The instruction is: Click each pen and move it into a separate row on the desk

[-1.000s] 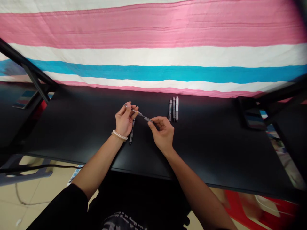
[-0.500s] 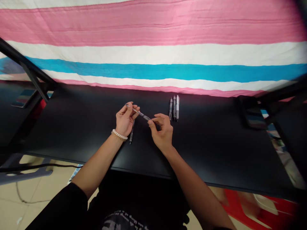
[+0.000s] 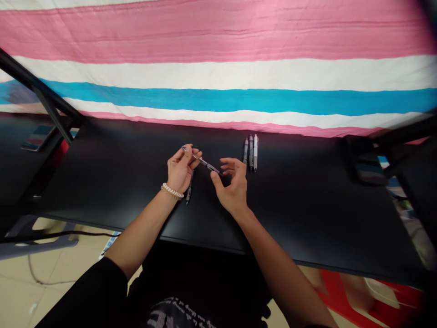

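My left hand (image 3: 180, 171) pinches a slim grey pen (image 3: 207, 165) near one end, and the pen slants down to the right above the desk. Just by its other end is my right hand (image 3: 233, 186), fingers spread apart and curved, thumb close to the pen's tip; whether the thumb touches it I cannot tell. Partly hidden beneath my left hand, a second dark pen (image 3: 189, 193) lies on the desk. Beyond my right hand lie three pens side by side: a grey pen (image 3: 246, 149), a dark pen (image 3: 251, 152) and a white pen (image 3: 256, 154).
The black desk (image 3: 300, 205) spans the view, with a striped cloth (image 3: 218, 99) hanging behind it. A dark phone-like object (image 3: 367, 166) lies at the right by a black frame bar. Another phone (image 3: 38, 138) is at far left. Below right stands a red stool (image 3: 336, 291).
The fingers of my right hand have opened and come off the pen. My left hand keeps its hold on it. The whole view has shifted slightly.
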Motion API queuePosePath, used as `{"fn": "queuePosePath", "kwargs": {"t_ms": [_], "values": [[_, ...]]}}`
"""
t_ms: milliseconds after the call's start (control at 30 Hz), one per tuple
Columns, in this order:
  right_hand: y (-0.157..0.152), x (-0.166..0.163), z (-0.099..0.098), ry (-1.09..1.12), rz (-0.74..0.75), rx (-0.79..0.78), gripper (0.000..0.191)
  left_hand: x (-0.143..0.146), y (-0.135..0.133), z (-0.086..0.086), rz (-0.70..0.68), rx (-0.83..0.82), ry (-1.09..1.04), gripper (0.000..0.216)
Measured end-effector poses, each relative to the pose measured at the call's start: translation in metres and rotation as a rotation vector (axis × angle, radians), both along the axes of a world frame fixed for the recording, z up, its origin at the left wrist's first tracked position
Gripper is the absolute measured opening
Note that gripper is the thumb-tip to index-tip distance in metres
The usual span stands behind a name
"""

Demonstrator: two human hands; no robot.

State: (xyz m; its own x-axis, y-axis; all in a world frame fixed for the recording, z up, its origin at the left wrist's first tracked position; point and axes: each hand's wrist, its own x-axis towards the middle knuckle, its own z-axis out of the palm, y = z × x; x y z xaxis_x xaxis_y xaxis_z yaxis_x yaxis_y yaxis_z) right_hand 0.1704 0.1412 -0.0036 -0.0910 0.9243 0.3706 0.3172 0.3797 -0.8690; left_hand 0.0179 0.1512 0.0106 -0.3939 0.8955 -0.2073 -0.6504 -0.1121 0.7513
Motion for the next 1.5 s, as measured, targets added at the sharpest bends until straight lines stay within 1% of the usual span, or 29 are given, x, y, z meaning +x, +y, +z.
{"fn": "queuePosePath", "kwargs": {"t_ms": [100, 133, 233, 267, 333, 433, 533, 600, 667, 733, 833, 933, 1033, 1100, 1133, 1200, 1233, 1300, 1367, 1433, 1500], "values": [[-0.001, 0.0, 0.0, -0.007, 0.055, -0.037, 0.02, 0.001, -0.001, 0.0, -0.016, 0.006, 0.003, 0.024], [-0.001, 0.0, 0.0, -0.002, 0.051, -0.041, 0.02, 0.001, -0.001, 0.001, -0.022, 0.005, 0.005, 0.025], [-0.001, 0.0, -0.001, -0.029, 0.03, 0.041, 0.024, 0.001, -0.002, 0.001, -0.024, 0.006, 0.005, 0.027], [-0.001, 0.001, -0.001, -0.047, 0.045, 0.058, 0.021, 0.001, -0.002, 0.001, -0.024, 0.008, 0.005, 0.028], [-0.001, 0.002, -0.001, -0.082, 0.121, 0.035, 0.011, 0.0, -0.002, 0.001, -0.036, 0.01, 0.005, 0.028], [-0.002, 0.002, -0.002, -0.122, 0.21, -0.006, 0.01, -0.002, -0.002, 0.003, -0.075, 0.009, -0.001, 0.021], [-0.004, 0.0, -0.004, -0.141, 0.235, -0.016, 0.013, -0.002, -0.003, 0.01, -0.142, 0.062, -0.06, 0.013], [-0.005, -0.002, -0.005, -0.156, 0.246, -0.017, 0.014, -0.002, -0.004, 0.016, -0.196, 0.079, -0.14, 0.02], [-0.006, -0.004, -0.007, -0.182, 0.274, -0.006, 0.015, -0.002, -0.006, 0.021, -0.228, 0.043, -0.212, 0.032], [-0.008, -0.007, -0.008, -0.214, 0.325, 0.007, 0.016, -0.004, -0.008, 0.024, -0.223, -0.009, -0.253, 0.038], [-0.01, -0.01, -0.009, -0.234, 0.384, 0.01, 0.019, -0.008, -0.009, 0.024, -0.17, -0.043, -0.289, 0.032], [-0.012, -0.011, -0.009, -0.222, 0.385, 0.003, 0.022, -0.009, -0.009, 0.021, -0.129, -0.043, -0.313, 0.028], [-0.012, -0.011, -0.009, -0.231, 0.391, 0.022, 0.021, -0.008, -0.007, 0.019, -0.152, -0.032, -0.278, 0.029], [-0.01, -0.01, -0.008, -0.233, 0.362, 0.047, 0.019, -0.005, -0.005, 0.019, -0.189, -0.018, -0.201, 0.035], [-0.008, -0.009, -0.008, -0.23, 0.319, 0.059, 0.018, -0.004, -0.004, 0.018, -0.208, -0.009, -0.147, 0.041], [-0.003, -0.005, -0.008, -0.243, 0.183, 0.096, 0.016, -0.001, -0.003, 0.015, -0.206, 0.003, 0.021, 0.05], [0.0, -0.002, -0.008, -0.265, 0.099, 0.124, 0.016, 0.0, -0.003, 0.013, -0.184, 0.005, 0.145, 0.048], [0.008, 0.006, -0.009, -0.337, -0.053, 0.185, 0.015, 0.0, -0.005, 0.008, -0.096, -0.008, 0.476, 0.03], [0.014, 0.014, -0.009, -0.425, -0.152, 0.214, 0.015, -0.002, -0.007, 0.001, -0.006, -0.032, 0.799, 0.017], [0.019, 0.021, -0.008, -0.512, -0.229, 0.182, 0.016, -0.006, -0.009, -0.005, 0.019, -0.06, 1.034, 0.022], [0.022, 0.027, -0.006, -0.57, -0.309, 0.132, 0.018, -0.009, -0.01, -0.009, -0.025, -0.089, 1.19, 0.026]]}}
